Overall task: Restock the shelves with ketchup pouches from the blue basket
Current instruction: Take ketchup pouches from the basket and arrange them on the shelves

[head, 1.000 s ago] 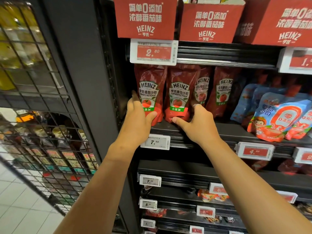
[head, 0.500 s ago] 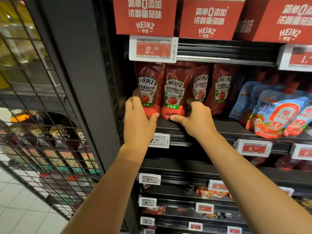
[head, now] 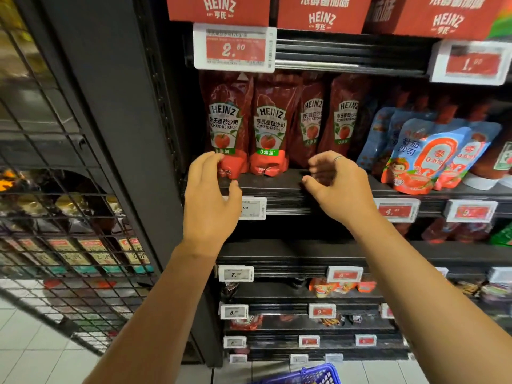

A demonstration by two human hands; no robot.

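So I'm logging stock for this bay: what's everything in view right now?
Ketchup pouches: four fronts showing, red, upright on the left of the shelf.
Blue pouches: several, blue and red, leaning on the same shelf, right.
Heinz boxes: three, red, shelf above.
Price tags: many, white and red, on shelf edges.
Basket: one, blue, on the floor at the bottom edge.
Wire rack: one, black, left, holding jars.
Left hand: empty, at the leftmost pouch's base.
Right hand: empty, loosely curled, over the shelf edge.
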